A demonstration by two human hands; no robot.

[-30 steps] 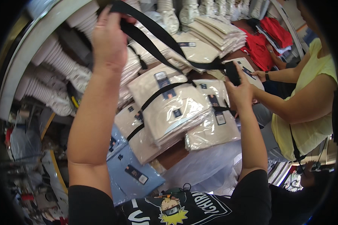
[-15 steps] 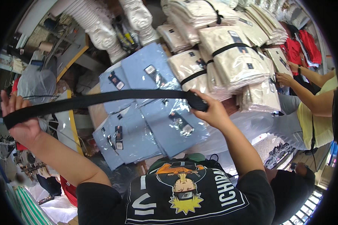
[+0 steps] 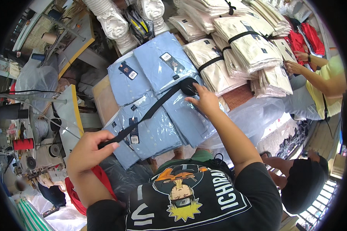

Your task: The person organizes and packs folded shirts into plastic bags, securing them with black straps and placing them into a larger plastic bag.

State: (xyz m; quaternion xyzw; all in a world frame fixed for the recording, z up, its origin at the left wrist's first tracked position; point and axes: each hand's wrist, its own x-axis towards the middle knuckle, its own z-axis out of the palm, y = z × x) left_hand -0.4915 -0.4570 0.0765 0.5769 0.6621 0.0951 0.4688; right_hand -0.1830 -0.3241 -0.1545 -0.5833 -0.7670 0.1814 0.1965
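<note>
A black fabric strap (image 3: pixel 152 110) runs slantwise between my two hands, above several folded light-blue shirts in clear bags (image 3: pixel 148 133). My left hand (image 3: pixel 89 150) pinches its loose end between thumb and fingers, near the shirts' lower left corner. The rest of the strap is wound into a black roll (image 3: pixel 188 87) over the middle of the shirts. My right hand (image 3: pixel 206 102) has its fingers curled at the roll's right edge, the thumb just below. Dark hang tags (image 3: pixel 128 71) show through the bags.
Bagged cream garments (image 3: pixel 250 50), some bundled with black straps, are piled to the right of the shirts. White wrapped stacks (image 3: pixel 113 27) stand behind. A yellow-edged table (image 3: pixel 76 111) is at left. Another person in yellow (image 3: pixel 327 84) handles garments at far right.
My left hand has come down and inward with the strap's end, so the strap now slants instead of stretching level. The roll and my right hand have shifted slightly left and up in view.
</note>
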